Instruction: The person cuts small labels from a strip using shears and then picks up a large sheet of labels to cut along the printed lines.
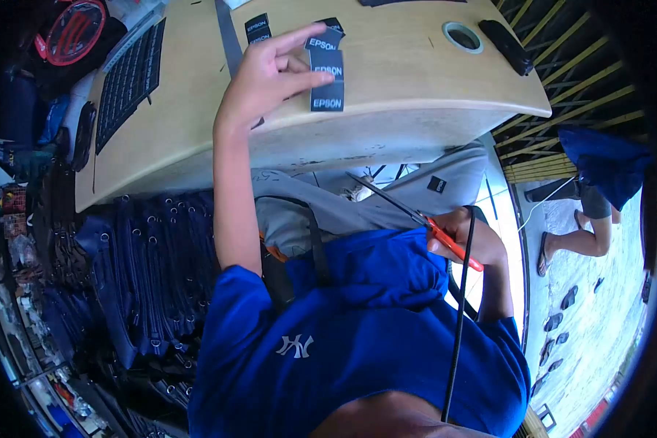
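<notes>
Over the table's front edge, my left hand [274, 80] has its thumb and index finger on dark labels marked EPSON [327, 87]. The labels overlap and lie on the table top [409, 73]. More EPSON labels [257, 28] are just beyond the hand, beside a long grey strip [228, 36]. My right hand [463, 237] is closed round the orange handles of the scissors [445, 241], above my lap. The scissor blades point up and to the left, away from the labels. A small dark label [437, 185] sits on the grey trouser leg.
A tape roll [462, 36] and a black case [505, 47] lie at the table's right. A keyboard-like black grid [130, 84] is at its left. Dark blue straps [153, 270] hang at lower left. Beyond a slatted gate [562, 80], a person [591, 212] stands near footwear.
</notes>
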`<state>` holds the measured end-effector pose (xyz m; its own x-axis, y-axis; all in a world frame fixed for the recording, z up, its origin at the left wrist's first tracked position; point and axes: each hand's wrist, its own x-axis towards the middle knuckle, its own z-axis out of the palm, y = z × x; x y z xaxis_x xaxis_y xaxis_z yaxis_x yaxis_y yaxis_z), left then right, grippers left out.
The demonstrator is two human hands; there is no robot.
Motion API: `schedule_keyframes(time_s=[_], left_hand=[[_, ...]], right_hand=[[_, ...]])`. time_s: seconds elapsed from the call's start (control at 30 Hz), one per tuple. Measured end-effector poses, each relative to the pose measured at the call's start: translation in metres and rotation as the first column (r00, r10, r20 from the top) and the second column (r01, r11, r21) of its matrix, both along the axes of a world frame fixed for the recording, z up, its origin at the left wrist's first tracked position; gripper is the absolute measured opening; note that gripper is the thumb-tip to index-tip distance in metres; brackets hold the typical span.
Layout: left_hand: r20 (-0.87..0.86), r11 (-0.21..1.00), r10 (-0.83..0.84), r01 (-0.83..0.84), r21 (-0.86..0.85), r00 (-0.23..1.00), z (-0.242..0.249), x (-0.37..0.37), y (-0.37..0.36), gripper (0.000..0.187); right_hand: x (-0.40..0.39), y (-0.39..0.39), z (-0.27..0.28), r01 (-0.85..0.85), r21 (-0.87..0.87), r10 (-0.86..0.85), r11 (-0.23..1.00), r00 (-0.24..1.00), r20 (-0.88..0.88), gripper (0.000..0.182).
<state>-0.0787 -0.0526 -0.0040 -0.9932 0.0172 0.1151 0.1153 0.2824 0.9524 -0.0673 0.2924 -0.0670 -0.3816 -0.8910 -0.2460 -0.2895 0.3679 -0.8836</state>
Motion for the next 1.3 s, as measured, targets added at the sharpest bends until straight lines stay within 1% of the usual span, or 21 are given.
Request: schedule_keyframes(time_s=[0.07,0.13,0.17,0.2,0.23,0.27,0.37,0.4,0.47,0.53,0.6,0.73,0.8,0.83,0.9,0.93,1.0,1.03,1.1,1.2,1.3], left_hand=[[-0.1,0.991,0.11,-0.117,-0.068,0.989,0.0,-0.016,-0.003,0.07],[-0.126,0.982,0.118,-0.134,-0.131,0.985,-0.001,-0.02,-0.007,0.074],[-0.128,0.975,0.183,-0.197,-0.102,0.975,-0.003,-0.016,-0.005,0.074],[-0.126,0.964,0.246,-0.257,-0.073,0.961,-0.003,-0.009,-0.002,0.075],[-0.118,0.951,0.3,-0.306,-0.039,0.947,-0.005,-0.001,0.001,0.072],[-0.114,0.952,0.295,-0.302,-0.045,0.948,-0.005,0.008,0.007,0.072],[-0.046,0.977,0.148,-0.139,0.161,0.988,0.003,0.04,0.032,0.069],[-0.033,0.978,0.145,-0.138,0.155,0.989,0.005,0.049,0.043,0.069],[0.035,0.947,0.054,-0.063,0.315,0.998,0.008,0.064,0.062,0.067],[0.046,0.955,0.024,-0.037,0.294,0.999,0.002,0.074,0.07,0.068],[0.061,0.942,0.041,-0.059,0.331,0.997,-0.001,0.082,0.08,0.068],[0.078,0.942,0.056,-0.078,0.327,0.995,-0.007,0.088,0.089,0.067],[0.067,0.934,0.072,-0.091,0.347,0.995,-0.011,0.089,0.092,0.067],[0.055,0.925,0.091,-0.105,0.364,0.994,-0.012,0.089,0.094,0.067],[0.047,0.93,0.108,-0.117,0.349,0.993,-0.009,0.091,0.098,0.067],[0.036,0.934,0.126,-0.131,0.332,0.991,-0.008,0.092,0.1,0.066],[0.027,0.93,0.13,-0.132,0.343,0.991,-0.011,0.093,0.099,0.064],[0.021,0.925,0.136,-0.134,0.357,0.991,-0.013,0.094,0.099,0.061],[-0.002,0.928,0.166,-0.156,0.34,0.986,-0.014,0.095,0.1,0.058],[-0.11,0.931,0.22,-0.175,0.32,0.969,-0.022,0.099,0.106,0.052],[-0.215,0.933,0.222,-0.144,0.329,0.951,-0.029,0.109,0.109,0.047]], right_hand=[[0.005,-0.002,0.003,0.023,0.047,-0.022,0.999,0.999,-0.024,0.055],[0.009,-0.003,-0.006,0.136,-0.114,-0.136,0.984,0.991,0.009,0.052],[0.002,0.001,-0.006,0.033,-0.005,-0.033,0.999,0.999,-0.009,0.048],[0.003,-0.002,-0.002,0.041,-0.01,-0.041,0.999,0.999,-0.013,0.048],[0.008,-0.01,0.002,0.138,-0.148,-0.129,0.979,0.989,0.068,0.047],[0.013,-0.017,0.004,0.238,-0.273,-0.2,0.932,0.966,0.162,0.047],[0.015,-0.042,0.002,0.376,-0.343,-0.26,0.861,0.904,0.338,0.056],[0.014,-0.051,0.002,0.439,-0.399,-0.277,0.805,0.873,0.401,0.061],[0.013,-0.069,-0.006,0.474,-0.459,-0.29,0.751,0.862,0.415,0.071],[0.012,-0.08,0.005,0.471,-0.559,-0.27,0.683,0.873,0.406,0.077],[0.014,-0.077,0.014,0.508,-0.493,-0.278,0.706,0.84,0.467,0.079],[0.012,-0.073,0.02,0.388,-0.33,-0.232,0.861,0.875,0.425,0.08],[0.017,-0.083,0.015,0.452,-0.551,-0.224,0.701,0.873,0.433,0.081],[0.019,-0.086,0.016,0.454,-0.55,-0.226,0.701,0.873,0.433,0.081],[0.022,-0.089,0.018,0.503,-0.641,-0.237,0.579,0.857,0.458,0.075],[0.022,-0.091,0.018,0.503,-0.643,-0.238,0.577,0.857,0.457,0.075],[0.022,-0.095,0.017,0.526,-0.639,-0.316,0.562,0.85,0.422,0.052],[0.023,-0.093,0.018,0.526,-0.638,-0.315,0.562,0.849,0.424,0.052],[0.022,-0.087,0.026,0.512,-0.436,-0.392,0.74,0.855,0.339,0.024],[0.025,-0.092,0.036,0.579,-0.473,-0.358,0.664,0.802,0.478,0.017],[0.025,-0.091,0.037,0.591,-0.447,-0.413,0.672,0.799,0.437,0.015]])
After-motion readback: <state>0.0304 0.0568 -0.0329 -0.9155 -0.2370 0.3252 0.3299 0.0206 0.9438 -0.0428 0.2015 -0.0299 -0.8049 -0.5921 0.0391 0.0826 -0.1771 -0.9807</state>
